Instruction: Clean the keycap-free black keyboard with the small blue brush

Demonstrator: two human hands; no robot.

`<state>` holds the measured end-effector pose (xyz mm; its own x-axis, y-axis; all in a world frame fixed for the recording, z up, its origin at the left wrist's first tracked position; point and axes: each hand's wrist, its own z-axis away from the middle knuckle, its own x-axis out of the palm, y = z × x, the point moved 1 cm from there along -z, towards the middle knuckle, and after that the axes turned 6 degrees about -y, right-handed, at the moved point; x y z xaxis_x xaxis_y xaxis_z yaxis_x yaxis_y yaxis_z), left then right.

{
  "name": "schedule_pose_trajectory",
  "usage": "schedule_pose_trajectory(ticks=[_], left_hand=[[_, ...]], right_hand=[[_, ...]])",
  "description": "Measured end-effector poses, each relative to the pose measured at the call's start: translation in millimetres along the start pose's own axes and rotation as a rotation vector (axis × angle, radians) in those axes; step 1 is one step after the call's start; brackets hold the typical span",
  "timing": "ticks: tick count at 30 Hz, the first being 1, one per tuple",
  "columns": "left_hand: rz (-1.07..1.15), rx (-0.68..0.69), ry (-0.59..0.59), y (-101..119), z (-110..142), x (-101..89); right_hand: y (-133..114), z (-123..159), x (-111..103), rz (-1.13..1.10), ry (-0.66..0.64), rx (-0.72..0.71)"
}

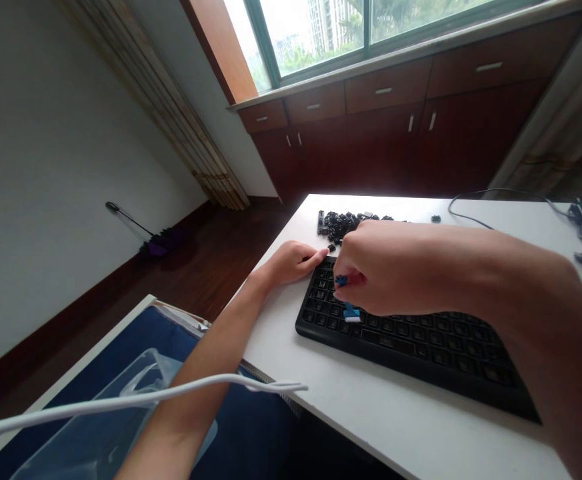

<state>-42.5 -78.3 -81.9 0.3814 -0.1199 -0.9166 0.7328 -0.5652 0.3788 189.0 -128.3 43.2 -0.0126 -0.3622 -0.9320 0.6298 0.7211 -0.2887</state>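
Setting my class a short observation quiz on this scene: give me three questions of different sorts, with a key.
1. True or false: the right hand is pinching a small blue-and-white tool over the black keyboard.

2. Where is the heap of black keycaps?
A. On the floor
B. On the white table, beyond the keyboard
C. On the window ledge

3. Fill the gap: the fingers of the left hand reach towards a single keycap by the keyboard's ____ edge.

Key: 1. True; 2. B; 3. far
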Motion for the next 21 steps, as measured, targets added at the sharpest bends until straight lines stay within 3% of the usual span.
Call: schedule_pose_trajectory(ticks=[9,16,21], left_hand=[[-0.083,0.046,-0.015,-7.8,0.1,3.7],[-0.092,0.026,-0.032,-6.2,-0.8,3.5],[-0.067,0.019,-0.022,-2.7,-0.5,1.7]], right_hand=[[3.9,0.6,-0.8,0.03,0.02,0.062],[0.2,4.2,-2.7,0.028,-0.039,0.125],[1.0,1.9,-3.3,0.022,-0.014,0.063]])
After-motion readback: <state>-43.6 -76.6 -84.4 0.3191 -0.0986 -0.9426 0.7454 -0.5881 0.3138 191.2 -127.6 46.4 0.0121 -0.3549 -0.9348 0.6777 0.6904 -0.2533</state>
